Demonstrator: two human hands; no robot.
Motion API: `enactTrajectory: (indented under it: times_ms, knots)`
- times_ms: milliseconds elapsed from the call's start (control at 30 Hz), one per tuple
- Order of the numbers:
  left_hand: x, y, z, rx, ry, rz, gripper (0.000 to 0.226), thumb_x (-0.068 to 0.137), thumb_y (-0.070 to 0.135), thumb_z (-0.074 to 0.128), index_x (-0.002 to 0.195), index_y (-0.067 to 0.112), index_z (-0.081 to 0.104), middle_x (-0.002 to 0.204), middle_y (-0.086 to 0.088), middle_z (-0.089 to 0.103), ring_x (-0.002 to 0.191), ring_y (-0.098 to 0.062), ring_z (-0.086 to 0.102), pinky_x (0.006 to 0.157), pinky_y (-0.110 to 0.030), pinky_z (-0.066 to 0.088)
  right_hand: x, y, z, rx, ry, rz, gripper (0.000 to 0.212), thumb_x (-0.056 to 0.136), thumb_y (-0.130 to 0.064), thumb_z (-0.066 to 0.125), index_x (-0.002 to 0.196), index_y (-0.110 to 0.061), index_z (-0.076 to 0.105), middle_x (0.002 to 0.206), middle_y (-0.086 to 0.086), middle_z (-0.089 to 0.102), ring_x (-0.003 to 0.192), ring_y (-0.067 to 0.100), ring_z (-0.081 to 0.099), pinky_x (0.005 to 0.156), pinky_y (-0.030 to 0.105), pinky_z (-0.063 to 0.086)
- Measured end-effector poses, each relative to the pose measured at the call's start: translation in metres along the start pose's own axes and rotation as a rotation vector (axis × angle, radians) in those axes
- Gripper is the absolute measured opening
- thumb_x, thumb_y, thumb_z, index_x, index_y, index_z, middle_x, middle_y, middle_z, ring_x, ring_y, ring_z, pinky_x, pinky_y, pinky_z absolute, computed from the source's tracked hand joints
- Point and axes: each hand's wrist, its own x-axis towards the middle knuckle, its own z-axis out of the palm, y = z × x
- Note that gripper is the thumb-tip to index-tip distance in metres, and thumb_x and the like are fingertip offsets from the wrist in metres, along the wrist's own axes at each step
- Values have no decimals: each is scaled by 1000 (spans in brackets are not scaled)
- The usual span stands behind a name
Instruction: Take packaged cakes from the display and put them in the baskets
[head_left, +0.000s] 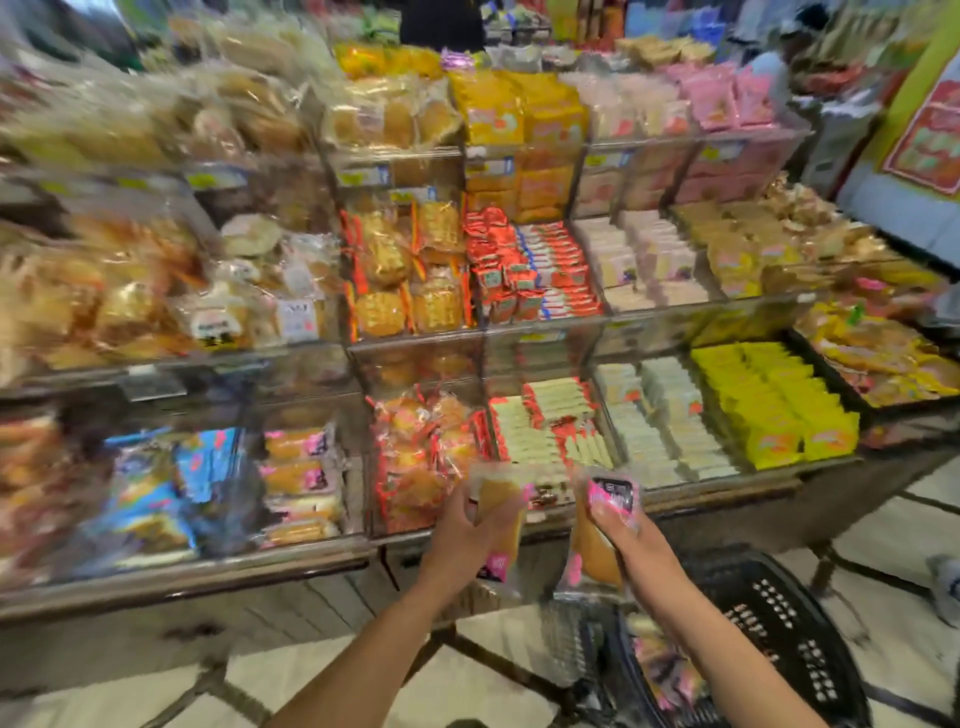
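Packaged cake (500, 512) with pink print is in the left hand (462, 535), whose fingers are curled round it. A second cake (595, 551) is gripped by the right hand (636, 540), fingers closed over its upper end. Below the right hand is the black basket (779, 613), holding some packets (660, 670). Just beyond both hands is the display (753, 486).
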Motion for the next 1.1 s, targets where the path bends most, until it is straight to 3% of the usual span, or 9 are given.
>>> enactTrajectory:
  times_ms: [133,200,300,433,500,700,833,967,1100]
  knots:
    - [-24,-14,-78,-40,116,-12,99,59,87,74,142,43,41,133,13,60,120,-12,61,98,-36,57,24,0,70,-105,-65,29,109,73,-79,68,159,-23,30,153,-2,44,139,20,45,118,42,34]
    - [-30,-28,-124,-25,203,-26,92,58,90,74,131,39,52,121,9,68,111,-15,67,95,-39,59,31,-8,116,-127,-148,62,97,77,-72,71,155,-25,37,145,-8,50,132,16,53,112,37,42]
    - [-41,-51,-194,1,316,-29,82,53,93,72,112,37,60,101,5,74,93,-17,72,86,-43,61,44,-19,183,-125,-259,71,44,85,-50,74,124,-37,59,117,-21,66,100,-8,67,84,14,53]
    - [-55,-72,-270,-20,361,-33,85,53,95,70,113,35,60,103,10,75,94,-11,73,89,-46,60,80,-7,252,-202,-343,124,76,68,-69,82,128,-25,67,126,0,71,122,22,64,112,49,45]
    - [-57,-86,-300,-41,375,-56,88,50,96,70,110,32,59,106,2,75,97,-18,73,90,-48,60,95,-6,281,-235,-370,145,80,63,-64,84,125,-16,66,123,6,72,121,27,64,113,52,43]
    - [-70,-104,-351,-42,445,-61,62,66,86,70,109,44,56,110,18,67,103,-3,64,85,-30,54,121,-32,354,-527,-427,87,65,72,-65,74,125,-31,59,129,-6,63,119,16,59,108,47,46]
    - [-68,-117,-373,-43,497,-90,42,86,65,71,117,42,53,112,18,67,102,0,64,82,-29,55,156,-36,393,-778,-434,-1,35,80,-47,77,103,-26,60,97,-2,71,90,17,67,82,37,55]
    - [-60,-124,-390,-70,540,-104,45,85,59,75,119,37,55,111,12,70,102,-3,68,79,-23,53,195,-21,427,-1011,-486,-78,32,79,-37,81,74,-14,60,65,0,59,56,8,53,48,20,43]
    - [-47,-125,-400,-46,593,-161,46,87,53,75,123,36,53,115,16,66,105,-6,65,80,-22,50,239,20,448,-1208,-608,-123,61,61,-52,75,106,-15,56,80,1,65,76,15,64,71,38,57]
